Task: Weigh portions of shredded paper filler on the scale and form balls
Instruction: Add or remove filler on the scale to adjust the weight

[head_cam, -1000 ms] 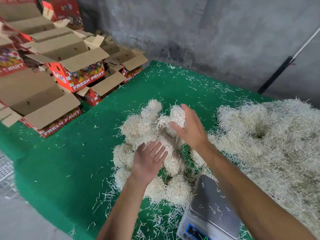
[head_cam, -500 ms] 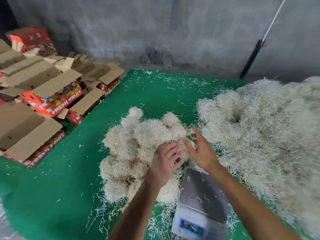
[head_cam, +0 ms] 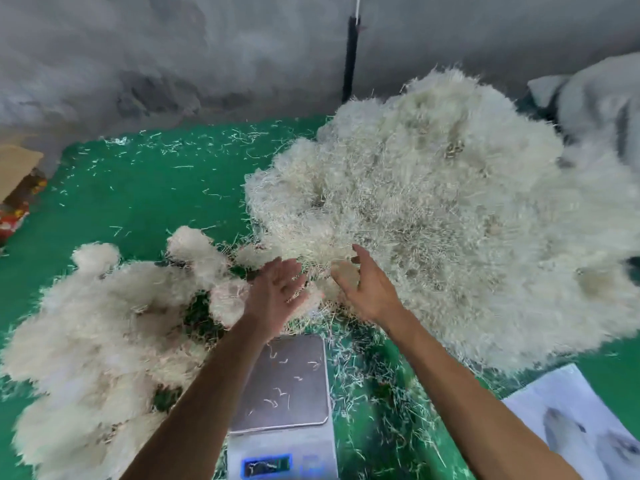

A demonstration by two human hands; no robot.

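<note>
- Large loose heap of pale shredded paper filler (head_cam: 450, 209): on the green felt-covered table (head_cam: 145, 188), right of centre.
- Cluster of formed pale paper balls (head_cam: 104, 327): left side.
- Small digital scale with grey steel platter (head_cam: 287, 382): near edge, between the forearms; platter bare but for stray shreds.
- Left hand (head_cam: 277, 296): fingers spread, holding nothing, at the heap's near edge.
- Right hand (head_cam: 367, 289): fingers loosely curved, holding nothing, touching the heap.
- Handling note: likely gathering a portion; scoop with both hands and lower it centred on the platter without spilling.

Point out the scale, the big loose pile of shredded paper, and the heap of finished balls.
scale (head_cam: 287, 382): head view, middle of its steel platform.
loose pile of shredded paper (head_cam: 433, 209): head view, centre of the mound.
heap of finished balls (head_cam: 104, 323): head view, middle of the heap.
</note>
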